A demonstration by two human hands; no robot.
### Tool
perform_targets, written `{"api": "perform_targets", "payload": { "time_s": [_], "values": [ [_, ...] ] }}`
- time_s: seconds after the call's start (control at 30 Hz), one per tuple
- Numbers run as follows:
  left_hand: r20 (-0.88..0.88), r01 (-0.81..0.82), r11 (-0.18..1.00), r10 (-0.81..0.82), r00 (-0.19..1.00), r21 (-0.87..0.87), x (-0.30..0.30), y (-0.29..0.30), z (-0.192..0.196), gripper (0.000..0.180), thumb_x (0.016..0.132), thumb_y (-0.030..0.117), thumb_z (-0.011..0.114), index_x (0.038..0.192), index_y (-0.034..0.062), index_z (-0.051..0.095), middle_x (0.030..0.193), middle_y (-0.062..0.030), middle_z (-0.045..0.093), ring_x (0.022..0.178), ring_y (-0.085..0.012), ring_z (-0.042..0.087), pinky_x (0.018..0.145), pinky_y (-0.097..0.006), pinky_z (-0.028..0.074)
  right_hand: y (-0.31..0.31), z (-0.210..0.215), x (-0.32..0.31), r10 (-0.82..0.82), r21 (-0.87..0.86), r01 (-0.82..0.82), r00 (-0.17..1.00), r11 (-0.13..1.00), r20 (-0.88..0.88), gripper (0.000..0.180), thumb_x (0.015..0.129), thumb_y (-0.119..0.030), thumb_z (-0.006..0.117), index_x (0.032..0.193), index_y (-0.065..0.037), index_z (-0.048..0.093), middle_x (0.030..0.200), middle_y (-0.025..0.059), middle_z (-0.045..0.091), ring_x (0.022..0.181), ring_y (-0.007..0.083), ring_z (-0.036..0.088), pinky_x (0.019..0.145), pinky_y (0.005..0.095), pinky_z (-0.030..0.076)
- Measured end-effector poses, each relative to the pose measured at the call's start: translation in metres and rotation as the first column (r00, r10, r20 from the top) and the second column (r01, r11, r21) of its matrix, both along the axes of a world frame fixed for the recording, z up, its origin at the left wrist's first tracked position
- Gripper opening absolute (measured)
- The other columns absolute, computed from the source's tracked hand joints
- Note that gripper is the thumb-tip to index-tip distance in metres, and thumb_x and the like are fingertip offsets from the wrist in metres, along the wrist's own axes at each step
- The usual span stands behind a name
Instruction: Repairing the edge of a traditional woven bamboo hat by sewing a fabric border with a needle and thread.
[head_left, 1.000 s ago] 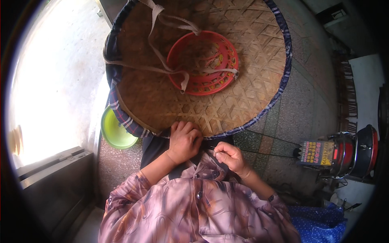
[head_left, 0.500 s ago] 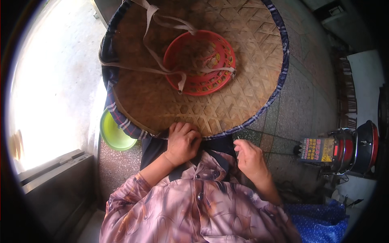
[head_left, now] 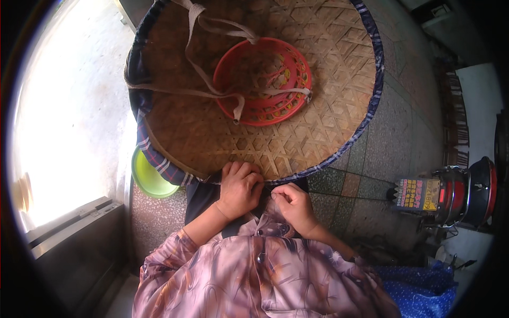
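Note:
A large round woven bamboo basket (head_left: 339, 106) leans over my lap, its rim wrapped in dark blue plaid cloth (head_left: 164, 168). My left hand (head_left: 238, 192) is closed on the near part of that rim, its fingers curled over the cloth-covered edge. Just to its right, my right hand (head_left: 293, 205) is held in a pinch, thumb and forefinger together beside the rim. What it pinches is too small to make out. Inside the basket lies a shallow red plastic basket (head_left: 221, 58) with openwork sides, and pale cloth straps (head_left: 199, 69) trail across both.
Below the rim on the left, a light green basin (head_left: 154, 177) rests on the speckled floor. A metal door track (head_left: 74, 222) runs along the left. To the right stand a black and red motorbike part with a plate (head_left: 419, 194) and blue dotted cloth (head_left: 419, 289).
My right hand has come left and inward, from apart by the lap to close beside my left hand at the rim. A thin pale tip showed at its fingers before. My left hand stays put.

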State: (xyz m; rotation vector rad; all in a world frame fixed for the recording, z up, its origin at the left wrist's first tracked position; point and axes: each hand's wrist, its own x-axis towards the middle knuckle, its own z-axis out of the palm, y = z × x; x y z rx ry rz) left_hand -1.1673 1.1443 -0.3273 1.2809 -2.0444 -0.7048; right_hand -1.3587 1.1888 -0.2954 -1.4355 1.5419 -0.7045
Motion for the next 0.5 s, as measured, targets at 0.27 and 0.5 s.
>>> {"api": "perform_targets", "payload": {
  "time_s": [0.27, 0.5],
  "values": [
    [0.026, -0.003, 1.000, 0.004, 1.000, -0.018, -0.002, -0.001, 0.003, 0.009, 0.074, 0.013, 0.073, 0.080, 0.0127, 0.067, 0.098, -0.0007, 0.062, 0.096, -0.0253, 0.056, 0.091, -0.042, 0.038, 0.002, -0.011, 0.004, -0.070, 0.068, 0.068, 0.997, 0.995, 0.025, 0.006, 0.086, -0.002, 0.072, 0.091, 0.000, 0.069, 0.081, 0.0137, 0.068, 0.069, 0.0251, 0.068, 0.063, 0.0339, 0.053],
    [0.025, -0.010, 1.000, 0.011, 1.000, -0.024, -0.002, 0.001, 0.002, 0.009, 0.074, 0.013, 0.073, 0.080, 0.0126, 0.067, 0.098, -0.0007, 0.063, 0.096, -0.0253, 0.056, 0.091, -0.043, 0.038, 0.004, -0.021, 0.006, -0.100, 0.080, 0.099, 0.995, 0.992, 0.016, 0.005, 0.085, -0.002, 0.073, 0.087, 0.000, 0.069, 0.078, 0.0145, 0.069, 0.068, 0.0258, 0.069, 0.063, 0.0347, 0.053]
  ]
}}
